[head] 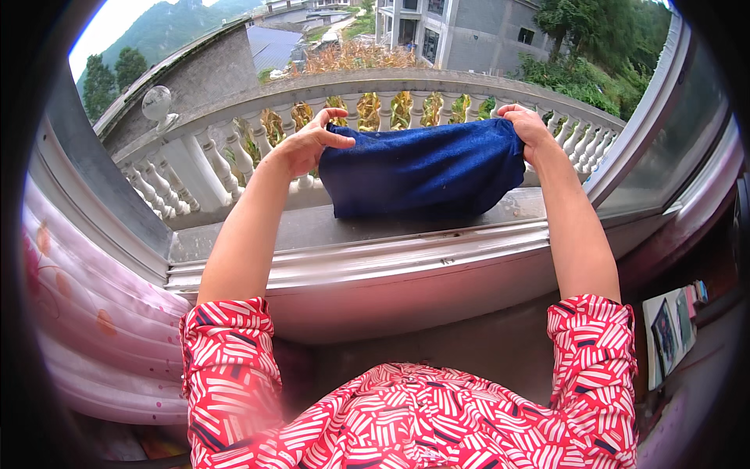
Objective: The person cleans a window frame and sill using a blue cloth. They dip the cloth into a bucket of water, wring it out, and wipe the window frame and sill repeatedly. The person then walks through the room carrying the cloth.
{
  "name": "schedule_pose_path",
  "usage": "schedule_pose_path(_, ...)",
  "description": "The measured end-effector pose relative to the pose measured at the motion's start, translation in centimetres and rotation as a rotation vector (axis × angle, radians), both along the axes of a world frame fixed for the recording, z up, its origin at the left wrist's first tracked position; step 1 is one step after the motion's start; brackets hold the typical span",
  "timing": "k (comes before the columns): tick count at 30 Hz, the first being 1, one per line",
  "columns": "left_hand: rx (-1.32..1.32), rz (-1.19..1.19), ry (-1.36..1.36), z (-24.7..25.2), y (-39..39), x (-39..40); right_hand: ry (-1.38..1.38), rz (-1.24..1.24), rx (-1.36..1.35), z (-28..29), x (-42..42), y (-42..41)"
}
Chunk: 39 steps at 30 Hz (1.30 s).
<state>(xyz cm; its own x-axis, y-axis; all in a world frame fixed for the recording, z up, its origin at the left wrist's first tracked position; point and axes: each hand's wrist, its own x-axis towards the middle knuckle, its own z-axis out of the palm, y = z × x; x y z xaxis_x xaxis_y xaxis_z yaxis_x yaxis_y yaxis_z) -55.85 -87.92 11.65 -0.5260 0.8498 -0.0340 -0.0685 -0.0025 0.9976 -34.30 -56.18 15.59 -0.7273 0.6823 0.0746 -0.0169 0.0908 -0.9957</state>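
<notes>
A dark blue cloth [422, 167] hangs stretched between my two hands, out past the window frame and above the outer sill. My left hand [310, 140] is at its upper left corner, thumb and fingers somewhat apart around the edge; part of the grip is hidden. My right hand [527, 132] grips the upper right corner, its fingers bent over the cloth. The cloth's lower edge hangs in front of the grey sill [263, 234]; whether it touches the sill is hard to tell.
The white window track [410, 255] runs beneath my forearms. An opened glass sash [662, 135] stands at the right, a pink patterned curtain [105, 328] at the left. Beyond the sill is a balustrade [222, 164]. Books or papers [671, 334] lie at the lower right.
</notes>
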Motion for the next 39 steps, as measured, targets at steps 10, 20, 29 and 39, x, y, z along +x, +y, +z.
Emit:
schedule_pose_path(10, -0.391, 0.1, 0.311, -4.9, -1.5, 3.3, -0.261, 0.028, -0.17, -7.0, 4.2, -0.9)
schedule_pose_path(20, -0.824, 0.258, 1.045, -3.6, -3.4, 7.8, -0.77, -0.295, 0.797, -6.9, 9.3, -5.8)
schedule_pose_path(29, -0.516, 0.318, 1.131, -4.8, -1.8, 9.1, -0.562, -0.082, 0.519, -10.2, 9.5, -2.9)
schedule_pose_path(39, -0.289, 0.648, 1.42, 0.4, 0.9, 6.2, -0.645, -0.398, 1.237, -4.7, 7.5, -2.0)
